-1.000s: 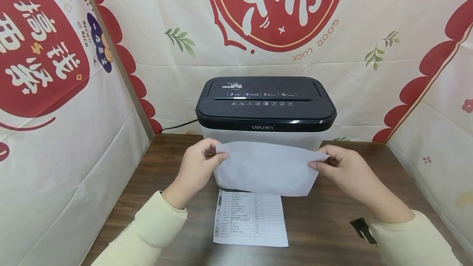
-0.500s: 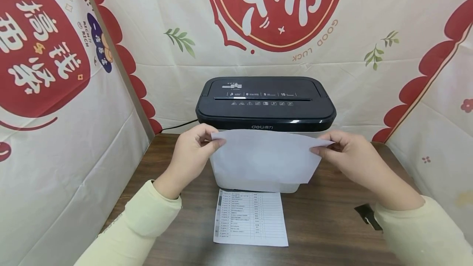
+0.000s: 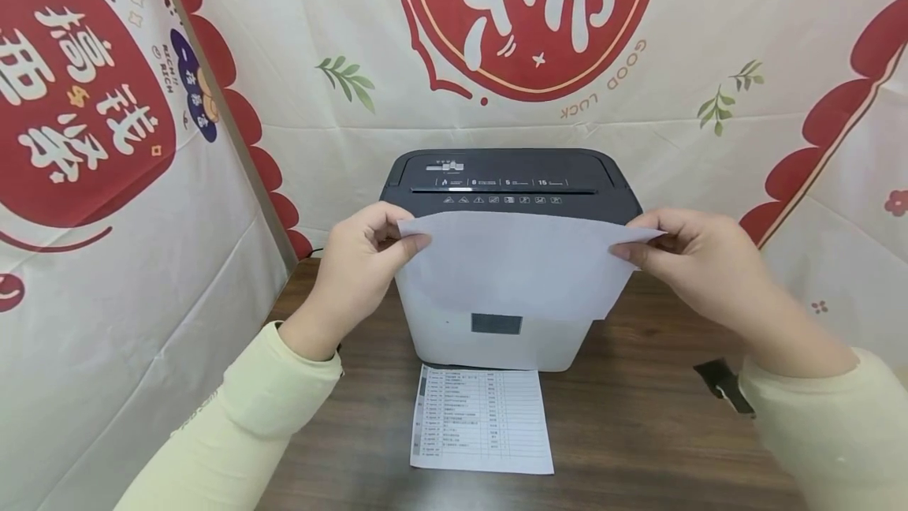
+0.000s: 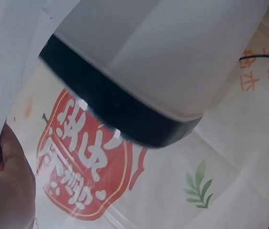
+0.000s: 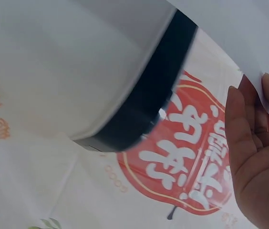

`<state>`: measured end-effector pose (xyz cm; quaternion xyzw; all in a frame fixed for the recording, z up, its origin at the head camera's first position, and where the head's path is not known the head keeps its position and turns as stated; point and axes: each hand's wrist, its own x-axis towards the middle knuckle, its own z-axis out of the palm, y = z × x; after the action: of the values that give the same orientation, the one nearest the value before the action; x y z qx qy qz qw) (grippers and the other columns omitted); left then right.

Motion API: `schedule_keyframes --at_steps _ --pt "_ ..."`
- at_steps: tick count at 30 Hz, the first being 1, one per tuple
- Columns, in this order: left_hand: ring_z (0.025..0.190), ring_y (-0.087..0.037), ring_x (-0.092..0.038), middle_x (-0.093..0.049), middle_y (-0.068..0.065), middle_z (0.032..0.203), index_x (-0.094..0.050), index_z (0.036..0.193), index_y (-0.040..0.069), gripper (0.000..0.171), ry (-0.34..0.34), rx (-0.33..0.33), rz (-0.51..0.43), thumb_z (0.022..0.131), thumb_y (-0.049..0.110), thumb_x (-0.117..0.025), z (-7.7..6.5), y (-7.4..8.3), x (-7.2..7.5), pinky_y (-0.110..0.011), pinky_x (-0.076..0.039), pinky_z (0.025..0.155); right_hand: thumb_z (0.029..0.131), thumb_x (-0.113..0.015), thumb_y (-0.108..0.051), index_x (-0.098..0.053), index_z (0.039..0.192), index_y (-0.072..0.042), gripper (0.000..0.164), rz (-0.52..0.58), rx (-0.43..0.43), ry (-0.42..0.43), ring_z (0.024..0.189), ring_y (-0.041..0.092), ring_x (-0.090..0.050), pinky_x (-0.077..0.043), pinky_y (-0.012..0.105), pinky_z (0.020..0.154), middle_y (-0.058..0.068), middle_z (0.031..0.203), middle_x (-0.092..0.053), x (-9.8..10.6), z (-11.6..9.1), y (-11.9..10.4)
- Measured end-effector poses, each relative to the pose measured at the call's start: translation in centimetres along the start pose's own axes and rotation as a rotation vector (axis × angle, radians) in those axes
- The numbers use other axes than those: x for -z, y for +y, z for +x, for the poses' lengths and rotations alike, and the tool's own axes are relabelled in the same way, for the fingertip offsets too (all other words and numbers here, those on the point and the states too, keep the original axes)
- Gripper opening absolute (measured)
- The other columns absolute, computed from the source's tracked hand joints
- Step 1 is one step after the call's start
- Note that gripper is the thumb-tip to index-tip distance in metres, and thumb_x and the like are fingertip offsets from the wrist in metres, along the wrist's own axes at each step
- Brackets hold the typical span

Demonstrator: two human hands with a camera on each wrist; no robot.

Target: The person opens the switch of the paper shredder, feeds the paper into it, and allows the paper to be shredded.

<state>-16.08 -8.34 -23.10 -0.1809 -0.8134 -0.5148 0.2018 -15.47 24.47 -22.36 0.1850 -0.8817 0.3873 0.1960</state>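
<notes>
A sheet of white paper [image 3: 518, 262] hangs between both hands, its upper edge bowed, in front of a paper shredder [image 3: 525, 172] with a black top and a pale bin. My left hand [image 3: 358, 262] pinches the sheet's left upper corner between thumb and fingers. At the right upper corner, my right hand [image 3: 698, 266] pinches it the same way. The sheet covers the shredder's front rim and part of the bin; the slot on top shows above it. Both wrist views show the shredder tilted, with the left hand [image 4: 8, 179] and right hand [image 5: 261, 148] at the paper's edges.
A printed sheet with a table of text [image 3: 482, 424] lies on the brown wooden table [image 3: 624, 440] before the shredder. A small black object [image 3: 722, 385] lies near the right sleeve. Patterned cloth [image 3: 340, 180] hangs behind and on both sides.
Both hands have raised the white paper from before the bin to the level of the shredder's top front edge. The hands have spread slightly apart, and the bin's dark window now shows below the sheet.
</notes>
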Motion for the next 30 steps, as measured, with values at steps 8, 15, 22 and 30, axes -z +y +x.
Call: schedule_keyframes --at_steps 8,15,22,30 --pt "0.062 -0.016 -0.049 -0.057 -0.003 0.064 -0.066 0.087 0.002 0.009 0.023 -0.008 -0.027 0.082 0.001 -0.073 1.3 1.0 0.5 -0.023 -0.040 0.059 0.079 -0.076 0.001 -0.072 0.086 -0.007 0.011 0.017 0.001 0.017 0.060 -0.004 -0.055 -0.040 0.009 0.055 -0.025 0.073 -0.064 1.0 1.5 -0.7" --pt "0.060 -0.014 -0.047 -0.053 0.000 0.061 -0.066 0.089 0.001 0.010 0.042 -0.030 -0.009 0.082 0.002 -0.073 2.4 1.3 0.8 -0.023 -0.039 0.055 0.079 -0.078 -0.003 -0.073 0.088 -0.003 0.010 -0.028 -0.009 0.058 0.057 -0.002 -0.052 -0.038 0.011 0.054 -0.026 0.067 -0.063 1.3 2.9 -1.3" --pt "0.064 -0.012 -0.051 -0.060 0.006 0.066 -0.066 0.088 0.001 0.009 0.075 -0.057 -0.031 0.082 0.001 -0.073 3.8 2.3 1.4 -0.023 -0.040 0.058 0.080 -0.078 -0.007 -0.074 0.089 -0.005 0.009 -0.049 -0.027 0.083 0.059 -0.003 -0.054 -0.037 0.012 0.056 -0.027 0.067 -0.062 2.1 4.2 -2.1" --pt "0.071 -0.012 -0.058 -0.065 -0.003 0.081 -0.065 0.088 -0.003 0.009 0.127 -0.107 -0.060 0.084 0.001 -0.072 5.8 3.5 1.8 -0.022 -0.046 0.067 0.081 -0.077 -0.008 -0.075 0.085 -0.018 0.010 -0.005 0.003 0.147 0.062 -0.007 -0.057 -0.039 0.008 0.059 -0.032 0.073 -0.062 2.7 5.8 -2.5"
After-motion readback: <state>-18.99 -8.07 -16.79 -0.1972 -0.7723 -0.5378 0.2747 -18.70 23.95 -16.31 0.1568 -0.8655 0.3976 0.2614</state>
